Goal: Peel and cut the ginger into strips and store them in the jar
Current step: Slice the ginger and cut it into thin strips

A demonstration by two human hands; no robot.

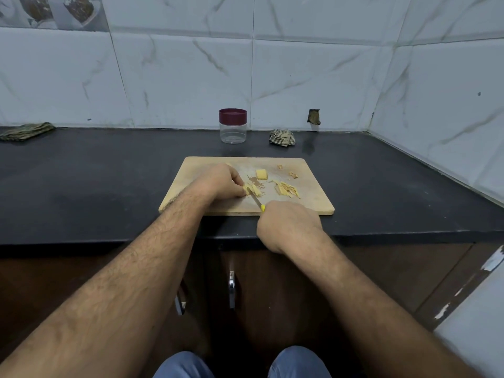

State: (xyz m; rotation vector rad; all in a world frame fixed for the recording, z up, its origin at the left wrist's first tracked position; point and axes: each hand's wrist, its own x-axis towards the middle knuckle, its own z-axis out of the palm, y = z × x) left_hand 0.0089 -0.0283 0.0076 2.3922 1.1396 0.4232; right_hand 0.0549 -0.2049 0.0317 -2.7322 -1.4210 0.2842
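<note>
Two bare hands are working on a wooden cutting board (313, 203) that is lying on a black counter (95, 181), near its front edge. Going from the left, a folded greenish cloth (26, 131) is lying at the far left of the counter, against the tiled wall. The left hand (222, 182) is resting on the left part of the board, and its curled fingers are pressing down a small piece of peeled ginger (249, 190), which is showing just beyond the fingertips. Just right of this piece, the thin blade of a knife (257, 201) is touching the board, with thin ginger slices lying against it. The right hand (289, 223) is gripping the knife's yellow handle at the front edge of the board; the fingers are closed around the handle, and only a small bit of yellow is showing. Behind the blade, a yellow ginger block (261, 174) is lying alone near the middle of the board. Further right, a small heap of cut ginger strips (286, 189) is lying, and some brown peel scraps (293, 174) are sitting near the far right part of the board. Behind the board, well apart from it, a clear jar (233, 132) with a dark red lid (232, 116) is standing upright near the wall, lid on. To its right, a crumpled striped cloth (282, 137) is lying on the counter.
</note>
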